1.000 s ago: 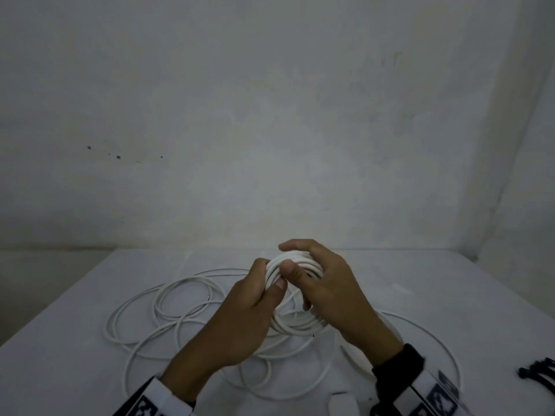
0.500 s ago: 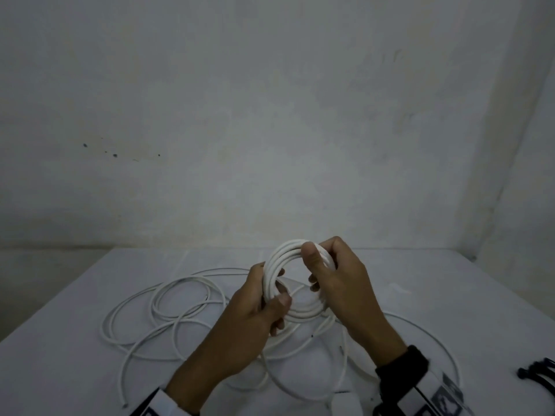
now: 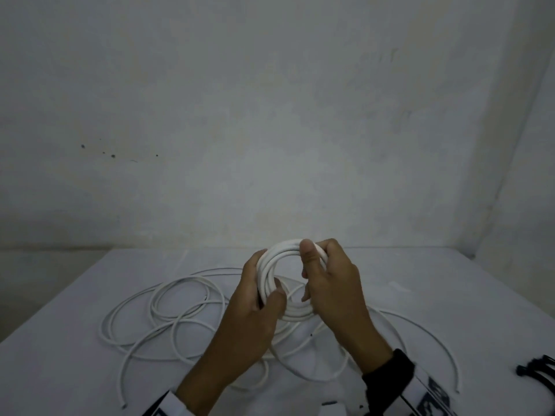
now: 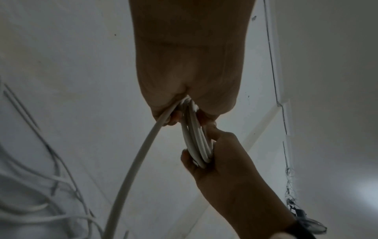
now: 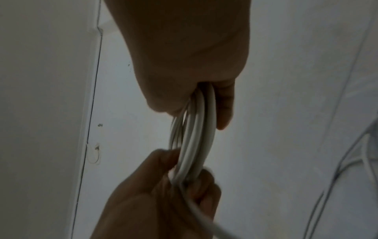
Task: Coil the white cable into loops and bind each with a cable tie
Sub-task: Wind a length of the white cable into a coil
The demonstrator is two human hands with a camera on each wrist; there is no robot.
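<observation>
A white table (image 3: 75, 349) fills the lower part of the head view, backed by a pale wall (image 3: 270, 115) that carries a few dark specks at the left of the frame. Loose turns of the white cable (image 3: 168, 319) are spread flat on the table in the lower left and lower centre, and one wide arc runs out to the lower right. One cut end is seen lying near the lower left edge. A bundle of black cable ties (image 3: 537, 370) lies at the right edge of the frame, well apart from both hands. A small white object is partly visible at the bottom edge, between the two sleeves; what it is cannot be told.

The wound part of the cable is held as a coil (image 3: 271, 265) of several turns above the table, at lower centre of the head view. The coil is gripped on its left side by the left hand (image 3: 255, 313), with the thumb pressed over the turns and the fingers curled behind them. In the left wrist view, the turns are seen to pass between thumb and fingers, and a single strand leaves the grip and runs down to the lower left. The right side of the coil is pinched by the right hand (image 3: 333, 283), thumb on the near face and fingers curled round the far face. No tie is seen on the coil.
</observation>
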